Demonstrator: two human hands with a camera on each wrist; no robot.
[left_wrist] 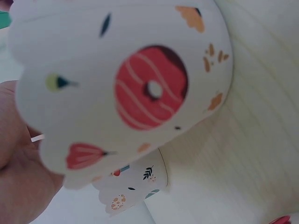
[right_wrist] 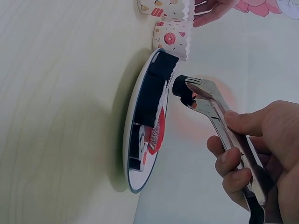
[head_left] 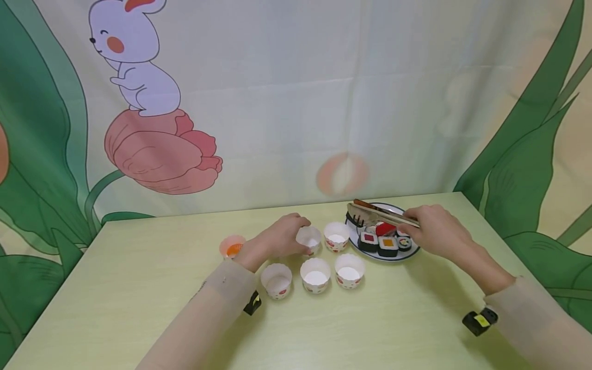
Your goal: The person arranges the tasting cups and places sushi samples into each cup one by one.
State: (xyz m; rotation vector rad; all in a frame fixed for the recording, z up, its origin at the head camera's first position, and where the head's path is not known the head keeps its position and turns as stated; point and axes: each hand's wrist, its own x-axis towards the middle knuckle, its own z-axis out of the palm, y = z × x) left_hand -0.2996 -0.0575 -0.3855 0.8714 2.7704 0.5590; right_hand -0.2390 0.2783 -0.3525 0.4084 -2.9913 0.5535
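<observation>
My right hand grips metal tongs above a plate of sushi pieces. Between the toothed tips is a small piece of sushi wrapped in black, held clear of the plate. With thumb and fingers at its rim, my left hand holds a white paper baking cup standing on the table. In the left wrist view a printed paper cup fills much of the picture, hiding part of that hand.
Beside the held cup stands another paper cup, close to the plate. A front row has three more: a left cup, a middle cup and a right cup. Partly behind my left wrist, a pinkish cup contains something orange.
</observation>
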